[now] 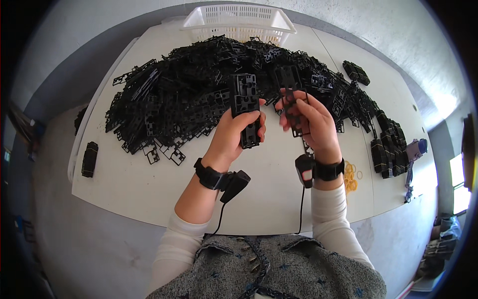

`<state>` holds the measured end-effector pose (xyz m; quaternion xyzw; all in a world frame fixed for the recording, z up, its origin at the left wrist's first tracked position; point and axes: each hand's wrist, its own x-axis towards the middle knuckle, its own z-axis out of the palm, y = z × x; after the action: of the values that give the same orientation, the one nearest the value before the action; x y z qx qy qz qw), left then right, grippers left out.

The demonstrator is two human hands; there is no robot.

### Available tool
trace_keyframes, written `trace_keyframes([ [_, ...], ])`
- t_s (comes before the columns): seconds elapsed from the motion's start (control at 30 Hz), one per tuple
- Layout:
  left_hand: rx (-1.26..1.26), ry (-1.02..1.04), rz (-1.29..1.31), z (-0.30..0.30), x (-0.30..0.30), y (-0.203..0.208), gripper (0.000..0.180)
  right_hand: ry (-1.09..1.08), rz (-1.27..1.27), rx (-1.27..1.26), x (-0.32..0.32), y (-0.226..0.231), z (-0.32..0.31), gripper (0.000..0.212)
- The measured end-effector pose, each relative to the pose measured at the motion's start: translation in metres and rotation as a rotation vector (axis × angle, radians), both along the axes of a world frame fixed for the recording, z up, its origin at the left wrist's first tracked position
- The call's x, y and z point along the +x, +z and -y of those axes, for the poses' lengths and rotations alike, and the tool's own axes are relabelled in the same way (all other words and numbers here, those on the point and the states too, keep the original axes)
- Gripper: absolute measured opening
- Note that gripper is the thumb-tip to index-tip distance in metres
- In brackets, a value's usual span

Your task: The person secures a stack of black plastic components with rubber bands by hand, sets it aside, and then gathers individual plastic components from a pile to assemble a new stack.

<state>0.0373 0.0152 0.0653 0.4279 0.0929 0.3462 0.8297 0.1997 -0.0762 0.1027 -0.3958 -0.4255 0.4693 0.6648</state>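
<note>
My left hand [241, 127] is closed around a stack of black plastic frames [245, 94], held upright over the near side of the table with the thumb across its front. To its right, my right hand [316, 117] pinches a single thin black plastic frame [295, 112] with rectangular openings. The frame and the stack are apart. Beyond both hands spreads a large heap of loose black plastic frames [189, 84], tangled and overlapping. By my right wrist lies a small pile of yellow rubber bands [351, 177].
A white perforated plastic basket [239, 17] stands behind the heap. Bundled black stacks [388, 149] sit at the right, with another bundle [356, 73] at the far right and one [89, 159] at the left edge. A purple-grey bottle-like object [416, 149] rests near the right table edge.
</note>
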Motion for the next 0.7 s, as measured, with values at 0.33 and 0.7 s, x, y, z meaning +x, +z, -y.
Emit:
trace_keyframes([
  [0.33,0.001,-0.043,0.040,0.007,0.000,0.005,0.036,-0.077,0.183,-0.046,-0.012,0.003,0.008,0.020],
  [0.7,0.029,-0.072,0.063,0.009,0.002,0.003,0.040,-0.365,0.152,0.029,-0.019,-0.001,0.006,0.018],
])
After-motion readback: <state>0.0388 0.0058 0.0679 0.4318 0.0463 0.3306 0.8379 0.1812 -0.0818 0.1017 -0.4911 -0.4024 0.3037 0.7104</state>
